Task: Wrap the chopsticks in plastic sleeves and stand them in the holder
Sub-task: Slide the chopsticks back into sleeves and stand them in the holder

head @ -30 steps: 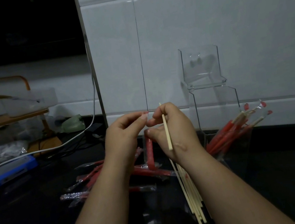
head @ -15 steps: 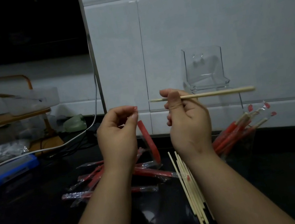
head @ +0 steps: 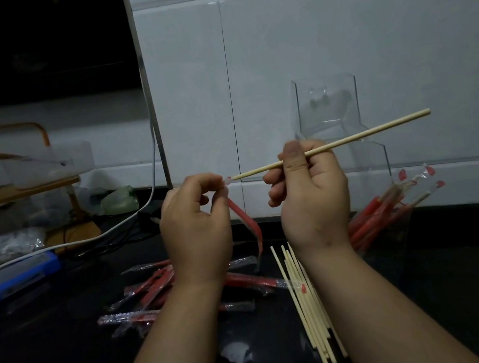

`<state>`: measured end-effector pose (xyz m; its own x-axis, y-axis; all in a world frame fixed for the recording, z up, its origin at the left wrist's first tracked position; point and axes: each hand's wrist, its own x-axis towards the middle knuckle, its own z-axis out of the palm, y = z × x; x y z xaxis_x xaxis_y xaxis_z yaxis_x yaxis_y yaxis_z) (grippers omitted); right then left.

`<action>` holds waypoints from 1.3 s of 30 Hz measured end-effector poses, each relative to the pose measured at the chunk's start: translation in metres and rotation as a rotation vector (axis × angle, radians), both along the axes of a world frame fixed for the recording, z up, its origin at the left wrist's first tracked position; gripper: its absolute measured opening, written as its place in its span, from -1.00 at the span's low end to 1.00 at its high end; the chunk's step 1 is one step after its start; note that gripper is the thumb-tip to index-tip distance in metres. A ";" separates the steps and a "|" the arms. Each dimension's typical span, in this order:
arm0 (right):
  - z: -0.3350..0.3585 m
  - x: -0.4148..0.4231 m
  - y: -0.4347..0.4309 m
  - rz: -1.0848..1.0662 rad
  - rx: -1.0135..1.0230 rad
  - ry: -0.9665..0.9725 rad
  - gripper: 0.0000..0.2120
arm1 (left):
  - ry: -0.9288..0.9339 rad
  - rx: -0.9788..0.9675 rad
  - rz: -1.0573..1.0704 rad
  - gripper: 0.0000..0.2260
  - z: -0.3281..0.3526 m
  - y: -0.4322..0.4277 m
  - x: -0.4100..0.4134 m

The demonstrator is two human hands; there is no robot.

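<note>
Your right hand (head: 310, 198) is curled round one bare chopstick (head: 351, 138), pinching it between thumb and fingers near its left third. The stick lies almost level, its long axis running left to right across the view. Its thin tip points left and slightly down, and its blunt end rises to the upper right in front of the clear holder (head: 326, 103).

Your left hand (head: 194, 223) pinches the open top of a red plastic sleeve (head: 246, 221) between thumb and forefinger. The rest of the sleeve hangs down in a curve between your wrists. The chopstick's tip sits right at the sleeve's mouth; whether it has gone in cannot be told.

On the dark counter (head: 471, 285), bare chopsticks (head: 306, 296) lie below your right wrist, pointing away from you. Loose sleeves (head: 154, 287) are scattered below your left hand. Wrapped chopsticks (head: 394, 206) lean to the right in the holder's lower part, near your right hand. The white wall (head: 332, 23) stands behind everything, with open space between the two hands.
</note>
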<state>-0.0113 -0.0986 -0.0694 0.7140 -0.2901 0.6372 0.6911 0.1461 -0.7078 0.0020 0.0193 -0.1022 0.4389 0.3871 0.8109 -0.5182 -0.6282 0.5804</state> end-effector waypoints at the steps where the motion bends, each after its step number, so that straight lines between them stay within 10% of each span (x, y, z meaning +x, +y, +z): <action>1: -0.001 0.000 0.000 -0.003 -0.012 0.005 -0.81 | -0.004 0.012 0.000 -0.79 0.000 0.000 0.000; 31: 0.000 0.003 -0.002 -0.099 -0.139 0.039 -0.92 | -0.109 0.163 -0.074 -0.81 -0.003 -0.004 0.002; 39: 0.007 -0.006 -0.004 -0.202 0.033 -0.137 -0.41 | -0.173 0.278 0.000 -0.74 -0.004 -0.001 0.004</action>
<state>-0.0174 -0.1022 -0.0627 0.5465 -0.4405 0.7123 0.7981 0.0161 -0.6023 0.0064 0.0185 -0.1063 0.2852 0.1408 0.9481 -0.5941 -0.7503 0.2901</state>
